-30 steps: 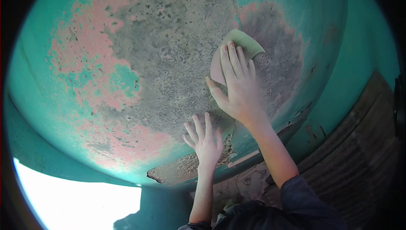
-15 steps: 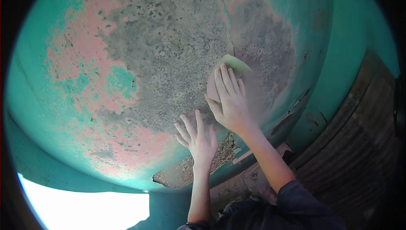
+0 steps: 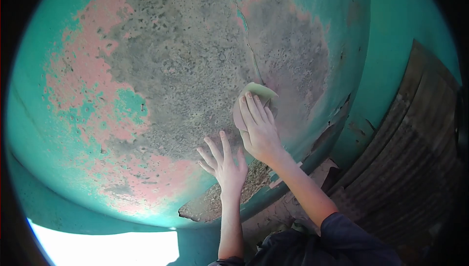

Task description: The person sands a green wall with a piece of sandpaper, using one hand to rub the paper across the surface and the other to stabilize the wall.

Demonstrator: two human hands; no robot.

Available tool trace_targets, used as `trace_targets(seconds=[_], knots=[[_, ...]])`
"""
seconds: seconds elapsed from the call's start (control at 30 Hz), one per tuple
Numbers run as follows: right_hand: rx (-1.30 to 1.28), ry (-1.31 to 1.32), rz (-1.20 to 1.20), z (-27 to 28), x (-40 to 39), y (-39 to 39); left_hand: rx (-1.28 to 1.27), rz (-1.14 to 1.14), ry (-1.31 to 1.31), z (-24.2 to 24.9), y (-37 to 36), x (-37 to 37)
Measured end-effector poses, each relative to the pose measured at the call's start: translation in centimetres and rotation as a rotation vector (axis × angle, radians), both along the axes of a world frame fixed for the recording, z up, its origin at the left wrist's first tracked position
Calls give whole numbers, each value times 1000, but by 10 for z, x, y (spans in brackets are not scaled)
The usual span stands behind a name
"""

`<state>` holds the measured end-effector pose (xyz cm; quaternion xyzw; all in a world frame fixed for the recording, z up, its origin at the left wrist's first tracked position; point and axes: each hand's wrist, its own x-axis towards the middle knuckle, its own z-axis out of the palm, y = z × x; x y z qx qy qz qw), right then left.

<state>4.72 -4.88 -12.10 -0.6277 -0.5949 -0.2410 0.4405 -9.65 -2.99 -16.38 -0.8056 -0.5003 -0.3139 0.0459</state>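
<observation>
My right hand (image 3: 260,131) presses a folded sheet of sandpaper (image 3: 261,91) against a worn wall (image 3: 195,56), its fingers lying over the sheet. The sheet is pale, with a greenish edge curling up past my fingertips. It sits just below the lower end of a thin crack (image 3: 249,41). My left hand (image 3: 227,168) rests lower and to the left, fingers spread on the wall, with nothing in it. Grey, pitted plaster shows around both hands, ringed by pink and green paint.
Below my left hand is a broken strip of rough, exposed masonry (image 3: 210,202). Corrugated brown sheeting (image 3: 395,168) leans at the right. Bright light fills an opening (image 3: 107,249) at the lower left.
My right hand has slid down the wall with the sandpaper, uncovering more of the crack. The view has shifted slightly. My left hand stays spread in nearly the same spot.
</observation>
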Motion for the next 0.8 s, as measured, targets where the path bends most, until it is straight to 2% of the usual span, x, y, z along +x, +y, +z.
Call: trace_targets(seconds=[0.07,0.17,0.27,0.37,0.47,0.6,0.67,0.8], knots=[[-37,153,8,-39,2,1,-4,2,21,-1,0,0],[-29,286,3,-51,18,-1,-18,-8,14,-1,-3,1],[37,323,32,-46,36,-2,-32,-17,-4,0,-5,4],[90,435,57,-62,41,4,-34,-39,-56,-2,-6,9],[62,428,74,-81,45,2,-20,-6,-24,3,-12,20],[25,422,21,-79,67,5,64,-58,-60,8,-11,51],[134,442,-16,-68,95,12,96,-163,10,19,-9,73],[150,489,-28,-56,135,7,114,-219,72,41,-6,118]])
